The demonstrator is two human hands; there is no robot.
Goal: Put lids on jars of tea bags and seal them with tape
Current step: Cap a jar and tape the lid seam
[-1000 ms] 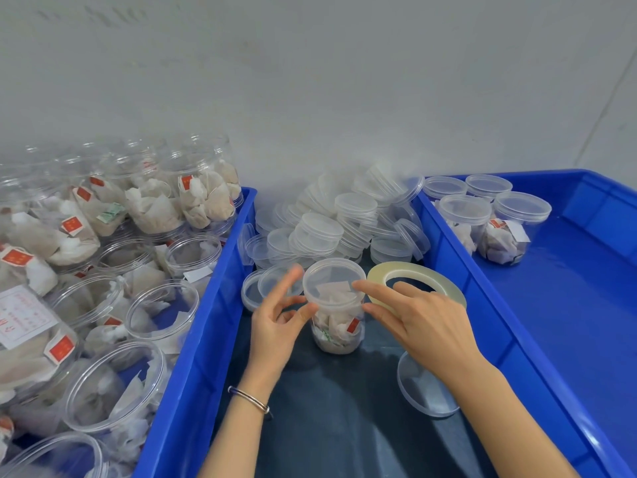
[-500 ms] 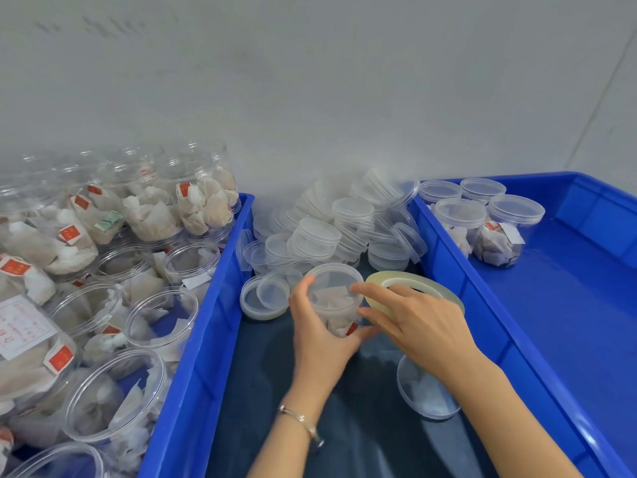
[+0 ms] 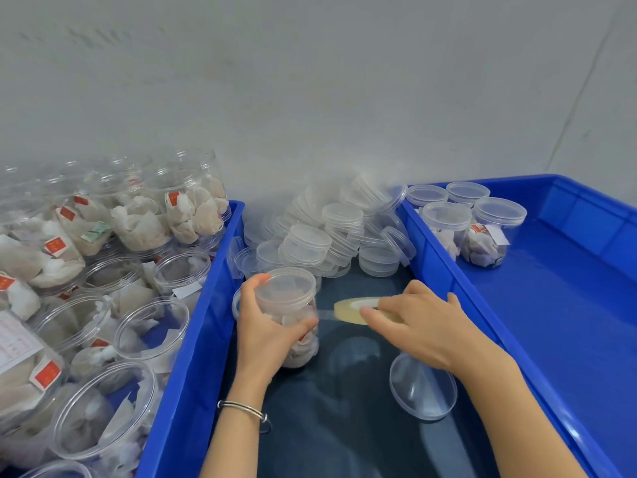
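A clear jar of tea bags (image 3: 291,315) with a lid on it stands tilted on the dark surface between two blue bins. My left hand (image 3: 265,329) grips the jar around its side, thumb near the lid seam. My right hand (image 3: 420,322) holds a roll of clear tape (image 3: 351,309) just right of the jar. A strip of tape (image 3: 324,314) runs from the roll to the jar under my left thumb.
A heap of loose clear lids (image 3: 327,232) lies behind the jar. One lid (image 3: 423,391) lies under my right wrist. The left blue bin (image 3: 193,339) holds several open jars of tea bags. The right blue bin (image 3: 448,281) holds several lidded jars (image 3: 486,232).
My left hand wrapped around the lidded jar and pulled it nearer. My right hand picked up the tape roll, and a strip now stretches from roll to jar.
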